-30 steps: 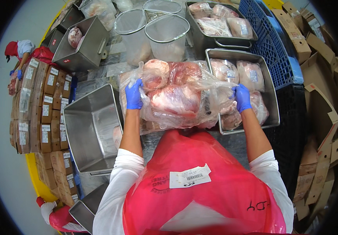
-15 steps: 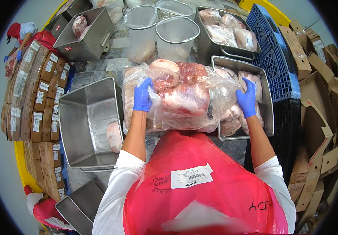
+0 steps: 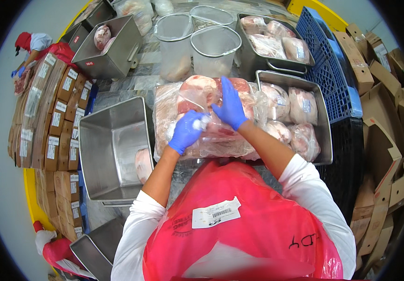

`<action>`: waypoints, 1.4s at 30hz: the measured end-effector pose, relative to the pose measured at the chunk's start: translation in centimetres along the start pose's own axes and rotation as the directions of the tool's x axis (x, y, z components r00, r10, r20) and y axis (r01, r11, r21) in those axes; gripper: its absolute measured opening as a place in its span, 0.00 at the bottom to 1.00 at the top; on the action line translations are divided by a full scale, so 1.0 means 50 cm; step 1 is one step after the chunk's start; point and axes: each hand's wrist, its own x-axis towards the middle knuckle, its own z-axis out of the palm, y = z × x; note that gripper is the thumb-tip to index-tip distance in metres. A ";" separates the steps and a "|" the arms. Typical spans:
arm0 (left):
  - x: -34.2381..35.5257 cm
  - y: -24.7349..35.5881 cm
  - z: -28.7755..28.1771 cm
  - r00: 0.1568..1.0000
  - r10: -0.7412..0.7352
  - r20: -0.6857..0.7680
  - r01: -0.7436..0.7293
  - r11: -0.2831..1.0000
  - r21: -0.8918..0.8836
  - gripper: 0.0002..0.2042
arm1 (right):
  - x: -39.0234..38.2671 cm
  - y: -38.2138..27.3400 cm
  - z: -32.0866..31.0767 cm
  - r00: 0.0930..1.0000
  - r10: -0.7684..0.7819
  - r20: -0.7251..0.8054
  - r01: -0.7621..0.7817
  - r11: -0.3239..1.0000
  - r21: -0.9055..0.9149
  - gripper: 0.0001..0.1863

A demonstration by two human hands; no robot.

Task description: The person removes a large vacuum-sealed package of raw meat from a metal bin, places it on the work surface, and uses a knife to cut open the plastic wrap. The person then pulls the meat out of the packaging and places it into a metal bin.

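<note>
The left grip (image 3: 187, 133), a blue-gloved hand, is curled nearly closed around a wad of crumpled whitish plastic (image 3: 202, 122), which pokes out past the thumb side. Just right of it and a little higher, the right grip (image 3: 230, 105) is spread flat, fingers straight and pointing away from the body, with nothing held (whether its palm presses on what lies below, I cannot tell). The large pieces of raw meat (image 3: 197, 96) lie directly beneath and just beyond both grips, partly hidden by them, in a layer of loose clear film (image 3: 164, 100) that spreads to the left of the left grip.

Farther left of the left grip stands a steel tub (image 3: 113, 136) with one pale piece of meat (image 3: 143, 165) against its near right side. To the right of the right grip, beside the film, a second steel tub (image 3: 326, 119) holds four bagged cuts (image 3: 303, 107). Beyond both grips are three clear hooped containers (image 3: 216, 49), and to their right a deeper grey tub (image 3: 248, 61) of more wrapped meat. Well to the right of the right grip, a blue plastic pallet (image 3: 330, 61) leans upright beside open cardboard boxes (image 3: 379, 136).
</note>
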 end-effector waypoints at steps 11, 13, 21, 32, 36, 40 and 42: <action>-0.054 0.021 0.043 0.999 0.022 0.035 -0.028 0.980 0.197 0.18 | 0.004 0.126 -0.074 0.944 0.259 0.203 -0.313 0.899 0.305 0.05; -0.067 0.019 0.052 0.998 0.065 0.005 -0.065 0.986 0.156 0.17 | -0.003 0.130 -0.160 0.787 0.554 0.271 -0.616 0.726 0.306 0.06; -0.075 0.012 0.061 1.000 0.020 0.000 -0.018 0.901 0.434 0.29 | -0.036 0.115 -0.188 0.833 0.491 0.254 -0.552 0.748 0.368 0.10; 0.014 -0.073 0.028 0.983 0.021 -0.180 0.036 0.951 0.308 0.13 | 0.198 0.051 -0.074 0.854 0.457 0.247 -0.519 0.765 0.382 0.12; 0.048 -0.119 0.029 0.892 -0.295 -0.342 0.255 0.954 -0.158 0.09 | 0.223 0.037 -0.049 0.758 0.538 0.369 -0.645 0.532 0.548 0.11; 0.064 -0.198 0.045 0.859 -0.401 -0.319 0.338 0.912 -0.234 0.08 | 0.216 0.060 -0.022 0.775 0.500 0.388 -0.614 0.448 0.650 0.11; 0.075 -0.215 0.035 0.828 -0.486 -0.279 0.386 0.856 -0.345 0.06 | 0.193 0.071 -0.033 0.814 0.485 0.321 -0.547 0.452 0.704 0.13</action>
